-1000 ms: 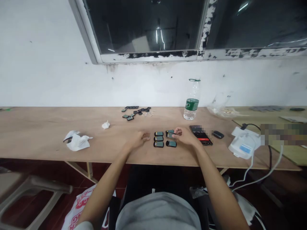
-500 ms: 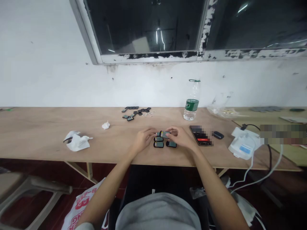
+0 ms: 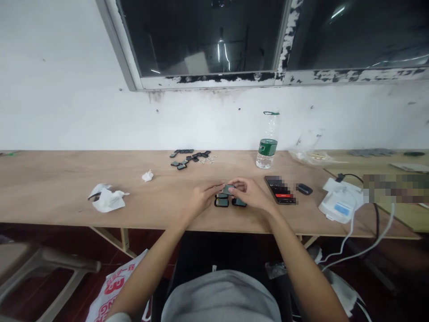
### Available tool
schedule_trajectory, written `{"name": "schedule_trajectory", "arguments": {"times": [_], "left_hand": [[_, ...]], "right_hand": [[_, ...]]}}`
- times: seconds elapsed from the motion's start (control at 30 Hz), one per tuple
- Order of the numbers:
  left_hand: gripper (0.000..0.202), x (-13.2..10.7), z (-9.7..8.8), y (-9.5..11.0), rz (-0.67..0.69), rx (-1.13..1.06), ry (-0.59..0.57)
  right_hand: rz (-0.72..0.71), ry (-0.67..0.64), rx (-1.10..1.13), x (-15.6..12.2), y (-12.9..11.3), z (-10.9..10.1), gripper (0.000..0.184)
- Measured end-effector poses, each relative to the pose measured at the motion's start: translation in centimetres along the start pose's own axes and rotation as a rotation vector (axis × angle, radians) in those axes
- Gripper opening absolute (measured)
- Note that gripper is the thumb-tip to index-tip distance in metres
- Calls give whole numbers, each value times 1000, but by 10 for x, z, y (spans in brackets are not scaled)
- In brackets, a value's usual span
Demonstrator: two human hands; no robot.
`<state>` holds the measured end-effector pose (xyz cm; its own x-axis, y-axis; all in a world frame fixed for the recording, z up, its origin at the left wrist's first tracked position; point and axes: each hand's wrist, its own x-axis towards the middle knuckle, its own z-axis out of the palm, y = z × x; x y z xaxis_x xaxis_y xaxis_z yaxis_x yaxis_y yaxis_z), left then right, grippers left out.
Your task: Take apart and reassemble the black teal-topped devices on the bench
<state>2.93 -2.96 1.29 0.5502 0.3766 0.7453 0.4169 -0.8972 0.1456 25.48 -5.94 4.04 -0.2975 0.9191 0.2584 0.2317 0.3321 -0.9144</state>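
Note:
Between my hands is a small flat grey-green piece (image 3: 228, 190) with a dark rim; its exact kind is too small to tell. My right hand (image 3: 246, 191) pinches its right side with thumb and fingers. The fingers of my left hand (image 3: 204, 197) are together, their tips closed on its left end, with the thumb hidden. Just below on the table, similar black-rimmed pieces lie flat: one piece (image 3: 221, 202) on the left, one piece (image 3: 239, 202) on the right under my right hand. Another piece (image 3: 221, 195) is partly covered by my fingers.
More dark pieces (image 3: 192, 157) and small white bits (image 3: 207, 159) lie at the back of the wooden table (image 3: 161, 214). A water bottle (image 3: 267, 147), phone (image 3: 279, 190), black oval object (image 3: 304, 189) and white cabled box (image 3: 340, 205) are right. Crumpled tissues (image 3: 109, 199) lie left.
My left hand has moved right, onto the held piece. That piece has shifted slightly left and its yellow-marked end is now covered. My right hand has barely moved.

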Motion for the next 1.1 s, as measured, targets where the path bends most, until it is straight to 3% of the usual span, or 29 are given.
{"name": "schedule_trajectory", "arguments": {"times": [0.17, 0.4, 0.67, 0.87, 1.0, 1.1], "left_hand": [[39, -2, 2, -4, 67, 19, 45], [40, 0, 0, -2, 30, 5, 13], [26, -1, 3, -1, 2, 5, 9], [25, -2, -5, -8, -204, -1, 2], [24, 0, -13, -22, -411, 31, -63], [27, -1, -18, -35, -468, 12, -130]], "right_hand": [[15, -14, 55, 0, -1, 0, 26], [30, 0, 87, 3, 8, 0, 26], [51, -13, 82, 4, 12, 0, 27], [52, 57, -11, 9, 19, -4, 20], [80, 132, -136, 12, 31, -19, 20], [95, 140, -222, 13, 44, -31, 16]]}}
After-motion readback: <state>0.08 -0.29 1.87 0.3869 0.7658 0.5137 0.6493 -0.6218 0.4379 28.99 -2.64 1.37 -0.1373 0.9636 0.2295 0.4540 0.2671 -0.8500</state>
